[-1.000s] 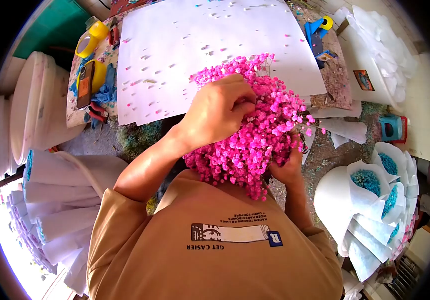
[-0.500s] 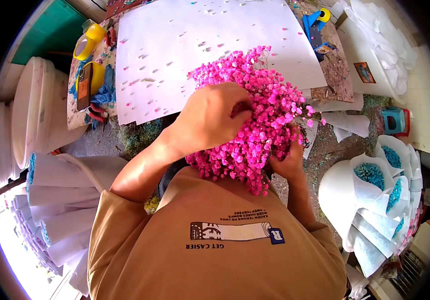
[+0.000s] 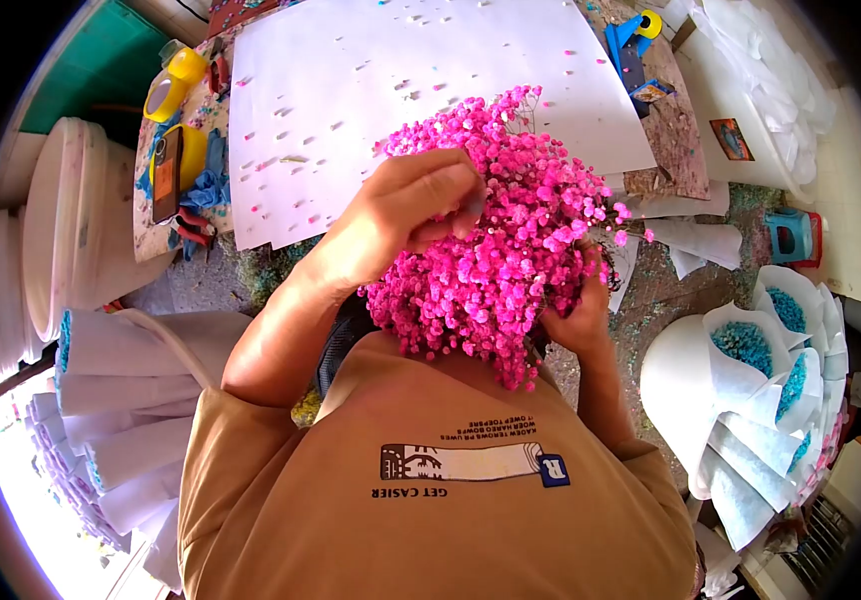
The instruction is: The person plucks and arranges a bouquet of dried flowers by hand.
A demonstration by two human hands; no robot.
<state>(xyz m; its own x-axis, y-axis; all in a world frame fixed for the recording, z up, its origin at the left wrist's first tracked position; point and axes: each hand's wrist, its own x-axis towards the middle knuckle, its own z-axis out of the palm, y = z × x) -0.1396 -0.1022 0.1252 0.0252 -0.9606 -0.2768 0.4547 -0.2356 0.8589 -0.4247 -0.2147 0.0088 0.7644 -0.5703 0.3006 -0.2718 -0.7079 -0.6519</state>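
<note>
A large bunch of pink baby's-breath flowers [image 3: 496,260] is held in front of the chest, its blossoms fanning over the near edge of the white paper. My right hand [image 3: 581,312] grips the bunch low on its right side, with the fingers partly hidden behind the blossoms. Over the upper left of the bunch is my left hand [image 3: 421,205], its fingers curled together; what is between the fingertips, if anything, cannot be made out.
White paper sheets [image 3: 351,100] with scattered petals cover the table. At left lie a phone [image 3: 167,175], yellow tape [image 3: 164,98] and red-handled pliers [image 3: 194,228]. A blue tape dispenser [image 3: 627,62] stands at right. Wrapped blue bouquets [image 3: 743,345] flank the right side, paper-wrapped bundles [image 3: 141,385] the left.
My left hand has lifted a little and moved left over the blossoms, its fingers still curled. My right hand keeps hold of the bunch, almost in place.
</note>
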